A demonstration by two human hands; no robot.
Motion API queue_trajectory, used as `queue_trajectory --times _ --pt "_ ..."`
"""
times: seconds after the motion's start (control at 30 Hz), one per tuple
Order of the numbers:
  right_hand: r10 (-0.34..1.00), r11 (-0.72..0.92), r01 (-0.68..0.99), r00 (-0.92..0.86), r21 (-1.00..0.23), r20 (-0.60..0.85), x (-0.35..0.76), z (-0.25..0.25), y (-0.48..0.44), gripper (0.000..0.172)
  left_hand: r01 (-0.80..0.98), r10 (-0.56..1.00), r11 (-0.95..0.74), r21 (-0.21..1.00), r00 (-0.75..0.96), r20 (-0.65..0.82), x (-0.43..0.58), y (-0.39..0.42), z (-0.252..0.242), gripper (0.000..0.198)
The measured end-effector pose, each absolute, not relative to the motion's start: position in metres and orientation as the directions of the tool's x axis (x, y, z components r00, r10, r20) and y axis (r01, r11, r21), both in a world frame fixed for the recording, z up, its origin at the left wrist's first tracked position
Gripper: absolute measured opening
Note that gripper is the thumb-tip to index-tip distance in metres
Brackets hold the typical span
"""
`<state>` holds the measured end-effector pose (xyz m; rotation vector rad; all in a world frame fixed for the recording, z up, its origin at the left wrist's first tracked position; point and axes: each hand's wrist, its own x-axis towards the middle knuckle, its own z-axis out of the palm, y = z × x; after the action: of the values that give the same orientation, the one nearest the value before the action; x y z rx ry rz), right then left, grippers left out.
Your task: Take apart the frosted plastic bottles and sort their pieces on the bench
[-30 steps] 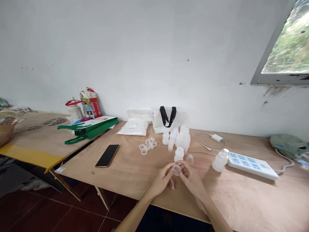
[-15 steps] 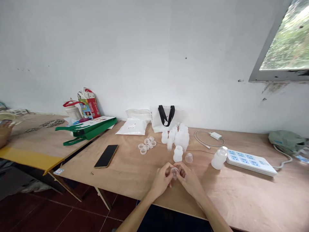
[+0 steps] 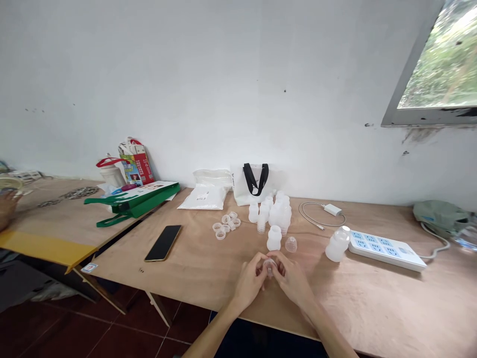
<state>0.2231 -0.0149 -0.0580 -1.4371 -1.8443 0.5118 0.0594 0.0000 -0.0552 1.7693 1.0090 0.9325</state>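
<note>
Left hand [image 3: 250,281] and right hand [image 3: 292,281] up together over the plywood table [image 3: 357,303], close to its front edge, fingers curled inward and nearly meeting! Fingertips [image 3: 261,260] of both hands clamped on a small clear plastic cap [image 3: 270,267], right between the hands, part of it hidden behind the fingers. Just ahead, a white plastic bottle [image 3: 274,238] standing upright, with a clear dome-shaped cap [image 3: 290,244] beside it, neither one touched. Behind those, a tight cluster of white plastic bottles [image 3: 278,215], and to the left, a small group of clear plastic rings [image 3: 225,226]. Further left, a black smartphone [image 3: 163,242] lying flat. Back by the wall, a white bag with black handles [image 3: 250,181], small print on its side too tiny to read, next to a white sachet [image 3: 203,198] with a little label, unreadable too. Over to the right, a tilted white bottle [image 3: 337,246] just beside a white power strip [image 3: 385,251]. On the next table, a red printed box [image 3: 136,164], its writing too small to make out. At the far left edge, another person's hand [image 3: 7,206], well apart.
</note>
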Motion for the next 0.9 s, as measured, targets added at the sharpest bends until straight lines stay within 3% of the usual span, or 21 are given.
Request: queue_trajectory --times 0.13,0.3,0.47,0.73,0.83,0.9 --pt "0.952 0.271 0.645 -0.071 -0.715 0.297 0.223 -0.055 -0.015 0.022 0.258 0.893 -0.305 0.917 0.413 0.18 0.058 -0.001 -0.051 0.033" --pt "0.965 0.252 0.294 -0.147 -0.922 0.217 0.223 -0.04 -0.02 0.038 0.123 0.915 -0.238 0.963 0.36 0.18 0.057 -0.002 -0.048 0.034" --pt "0.971 0.162 0.085 -0.19 -0.983 0.143 0.219 -0.039 -0.022 0.053 0.001 0.908 -0.196 0.981 0.378 0.181 0.056 0.0 -0.049 0.033" --pt "0.977 0.213 0.094 -0.003 -0.973 0.213 0.241 -0.031 -0.015 0.05 0.162 0.93 -0.242 0.957 0.321 0.181 0.05 0.002 -0.047 0.035" --pt "0.961 0.244 0.105 0.106 -0.964 0.255 0.261 -0.025 -0.012 0.052 0.322 0.94 -0.314 0.893 0.239 0.244 0.055 0.012 -0.044 0.033" --pt "0.952 0.26 0.098 0.142 -0.961 0.272 0.274 -0.024 -0.01 0.051 0.432 0.934 -0.349 0.832 0.232 0.271 0.063 0.025 -0.041 0.042"
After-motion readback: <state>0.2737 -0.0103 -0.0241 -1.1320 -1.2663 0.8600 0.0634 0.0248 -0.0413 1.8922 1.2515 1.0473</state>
